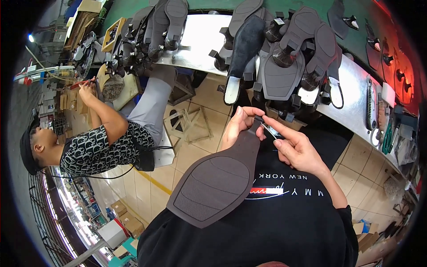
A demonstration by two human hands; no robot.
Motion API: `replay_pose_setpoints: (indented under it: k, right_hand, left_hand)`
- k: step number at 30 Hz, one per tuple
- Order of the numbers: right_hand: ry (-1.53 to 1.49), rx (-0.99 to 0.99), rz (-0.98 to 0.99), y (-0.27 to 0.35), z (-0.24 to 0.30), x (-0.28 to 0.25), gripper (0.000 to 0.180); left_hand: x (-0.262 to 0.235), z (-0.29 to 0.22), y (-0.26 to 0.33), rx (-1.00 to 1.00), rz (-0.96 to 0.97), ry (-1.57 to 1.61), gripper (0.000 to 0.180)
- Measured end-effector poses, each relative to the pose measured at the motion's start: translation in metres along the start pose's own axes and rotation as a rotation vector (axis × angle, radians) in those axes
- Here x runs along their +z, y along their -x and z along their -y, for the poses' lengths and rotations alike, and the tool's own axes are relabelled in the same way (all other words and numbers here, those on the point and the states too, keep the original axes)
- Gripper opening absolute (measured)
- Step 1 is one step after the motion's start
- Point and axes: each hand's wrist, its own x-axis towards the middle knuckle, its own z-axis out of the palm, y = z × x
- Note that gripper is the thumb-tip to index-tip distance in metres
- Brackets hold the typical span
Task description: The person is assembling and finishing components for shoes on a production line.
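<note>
1. One black shirt (pixel 253 236) of the person is nearest, with the dark shoe sole (pixel 212 187) in front of it. The wide part of this sole is toward the body, and its narrow end points away, up to the hands.
2. The left hand (pixel 235 128) holds this narrow end; its fingers are bent closely around it.
3. The right hand (pixel 296 149) pinches a small shiny tool (pixel 272 131) between thumb and fingers, in a narrow grip. The tool is beside the narrow end; if it touches, I cannot tell.
4. Beyond the hands, many dark shoes (pixel 284 71) are piled on the metal surface (pixel 200 38), most of them with the bottom up and the heels standing out.
5. At the right on this surface there are scissors (pixel 388 137) with green handles.
6. Farther, on the left, a co-worker (pixel 100 151) with a black cap (pixel 27 153) sits near a wooden frame (pixel 199 127) on the tiled floor (pixel 151 189).
</note>
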Motion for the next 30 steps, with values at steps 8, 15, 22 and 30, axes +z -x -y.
replay_pose_setpoints:
  k: [8, 15, 22, 30]
  right_hand:
    - [-0.044, 0.078, 0.012, -0.002, 0.008, 0.0, 0.051]
    - [-0.045, 0.091, 0.037, -0.004, 0.001, 0.001, 0.051]
    - [-0.129, 0.122, 0.04, -0.001, -0.002, 0.002, 0.05]
    - [0.061, -0.045, 0.017, -0.002, 0.002, 0.004, 0.062]
  left_hand:
    - [0.001, -0.001, 0.001, 0.031, -0.042, -0.054, 0.059]
    - [-0.003, -0.003, 0.0, 0.113, -0.041, -0.135, 0.059]
    - [-0.018, 0.006, -0.001, 0.191, 0.017, -0.224, 0.058]
    - [-0.015, 0.0, -0.007, -0.043, 0.129, 0.171, 0.074]
